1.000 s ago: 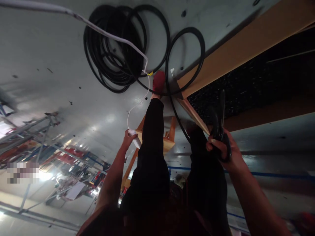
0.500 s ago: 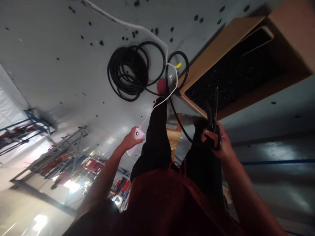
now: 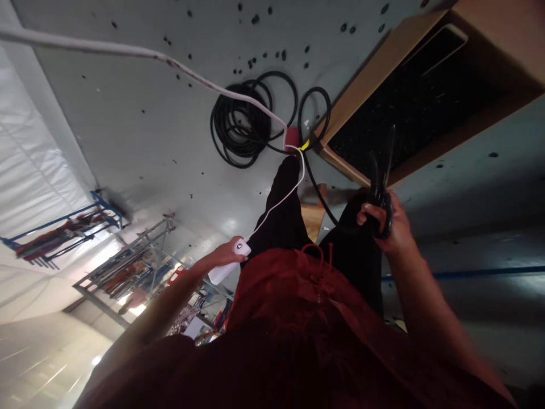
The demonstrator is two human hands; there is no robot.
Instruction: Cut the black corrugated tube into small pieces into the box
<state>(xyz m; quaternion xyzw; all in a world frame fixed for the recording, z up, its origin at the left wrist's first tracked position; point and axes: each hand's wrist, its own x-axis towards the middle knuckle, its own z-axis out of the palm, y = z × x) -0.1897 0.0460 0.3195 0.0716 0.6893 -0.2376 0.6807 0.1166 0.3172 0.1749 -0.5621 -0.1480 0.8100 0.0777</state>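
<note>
Left grip [image 3: 221,255]: our fingers press together around a white plastic housing [image 3: 221,273], smooth and rounded, with a small dark circular mark on its glossy face. We can read no writing on it.

Right grip [image 3: 383,218]: our fingers curl tightly around a black cable [image 3: 317,190], pinching a ribbed, flexible end that sticks out past the hand. A thin dark spike [image 3: 388,153] rises beside it; we cannot tell what it is.

Cables: a white cable [image 3: 272,200] runs from the housing past our foot, then across the floor and out of view at the far edge. The black cable leads from our right hand to a black cable coil [image 3: 240,122], its loose, glossy loops lying on the floor. A yellow tag [image 3: 304,145] sits where the cables cross, just beside our red shoe [image 3: 292,139].

Us: we wear black trousers [image 3: 283,210] and a dark red top with a drawstring [image 3: 315,267].

Floor: grey, shiny and flecked with black specks [image 3: 170,142], crossed by a blue tape line [image 3: 468,273].

Nearby: a wooden-edged panel [image 3: 374,74] frames a black textured mat [image 3: 409,96] at the coil's corner.

Room: white plastic sheeting [image 3: 38,170] hangs beyond metal racks [image 3: 128,272] holding red items.
</note>
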